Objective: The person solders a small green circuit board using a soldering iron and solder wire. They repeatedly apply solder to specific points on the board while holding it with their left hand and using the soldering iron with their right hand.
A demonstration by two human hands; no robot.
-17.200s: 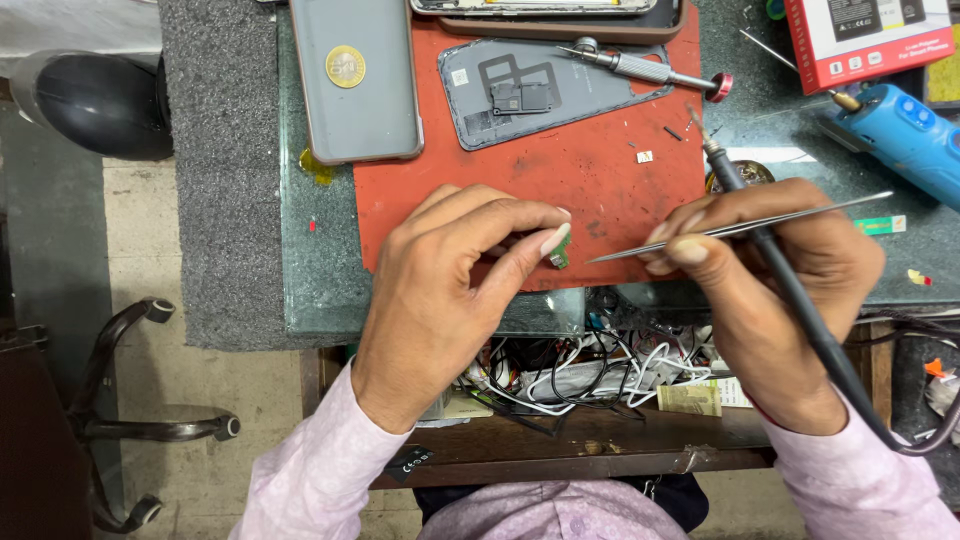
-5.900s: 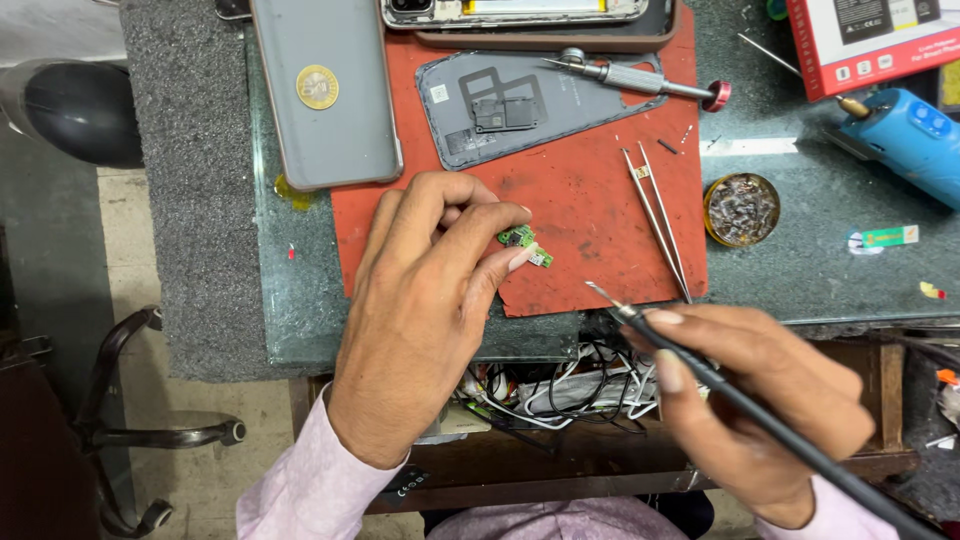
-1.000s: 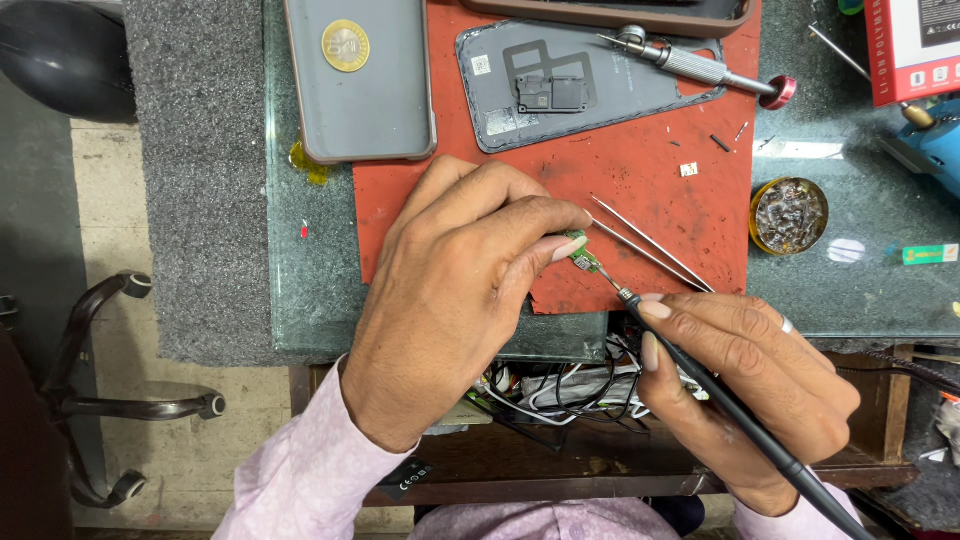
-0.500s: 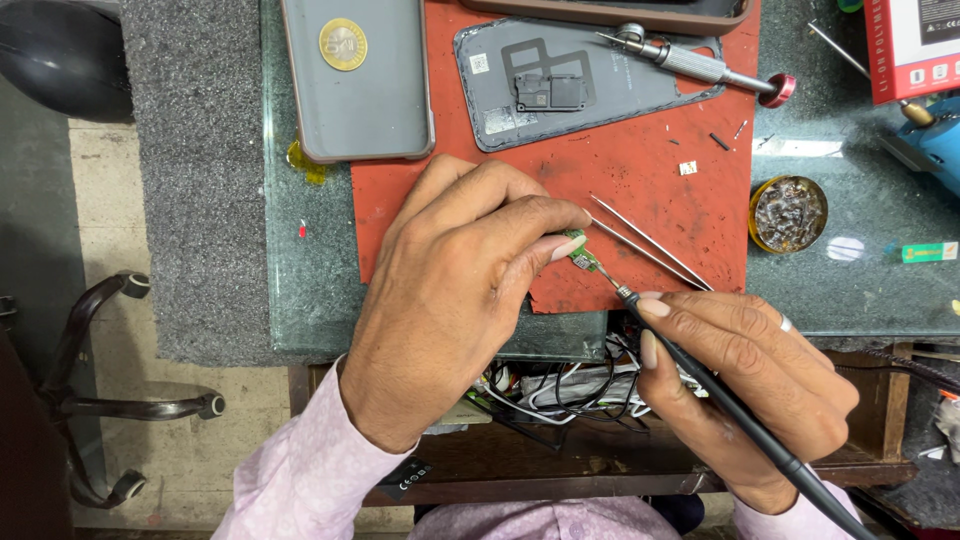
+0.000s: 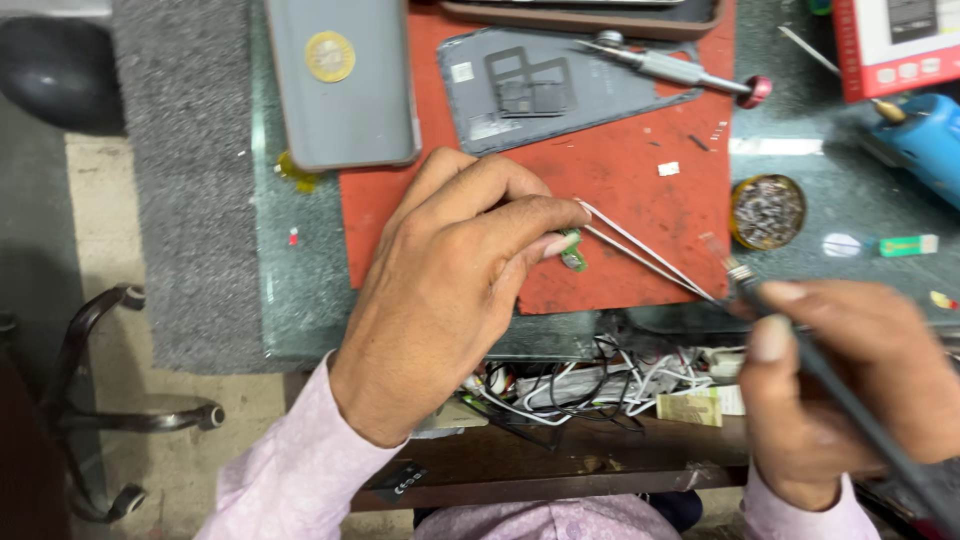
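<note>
Left hand (image 5: 450,290) pinching a small green circuit board (image 5: 573,251) between fingertips over red work mat (image 5: 640,200), right hand (image 5: 850,390) closed around soldering iron (image 5: 790,330), tweezers (image 5: 645,250) lying beside board

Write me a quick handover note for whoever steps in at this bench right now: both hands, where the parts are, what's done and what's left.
Left hand: pinches a small green circuit board over the red mat.
Right hand: grips a soldering iron, tip off the board, above the mat's right edge.
Tweezers lie on the mat beside the board.
Grey phone back cover and screwdriver rest at the mat's top.
Done: cover is off.
Left: whether any joints are soldered cannot be seen.
</note>
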